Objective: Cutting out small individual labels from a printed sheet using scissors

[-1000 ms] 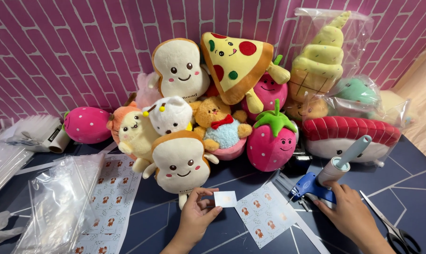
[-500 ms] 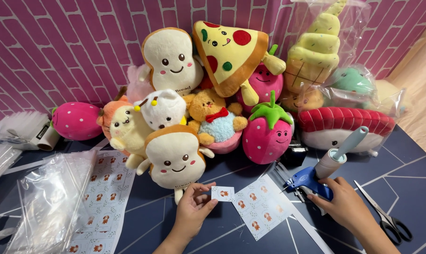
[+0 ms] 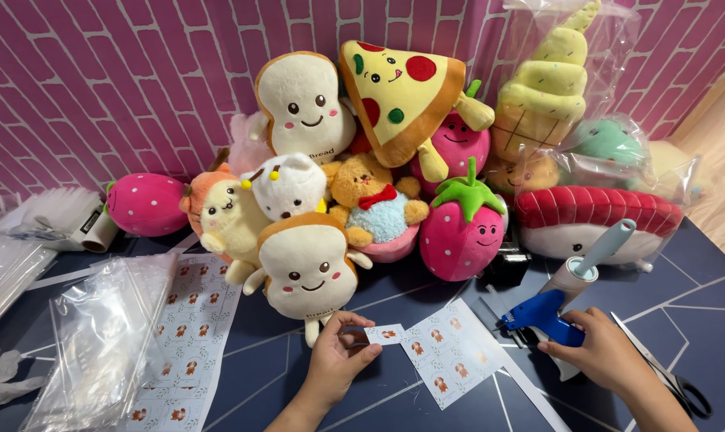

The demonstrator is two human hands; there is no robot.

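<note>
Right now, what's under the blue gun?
Right hand grips the blue gun; table and a white strip show beneath. The hand covers its handle end.

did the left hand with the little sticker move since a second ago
No, hardly. The left hand holds the small sticker just below the front bread plush and left of the sticker sheet, as before; the camera shifted instead.

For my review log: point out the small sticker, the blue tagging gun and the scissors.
small sticker [image 3: 385, 334], head view, middle of the white square held by the left hand.
blue tagging gun [image 3: 538, 314], head view, its blue body.
scissors [image 3: 690, 396], head view, black handle.
</note>
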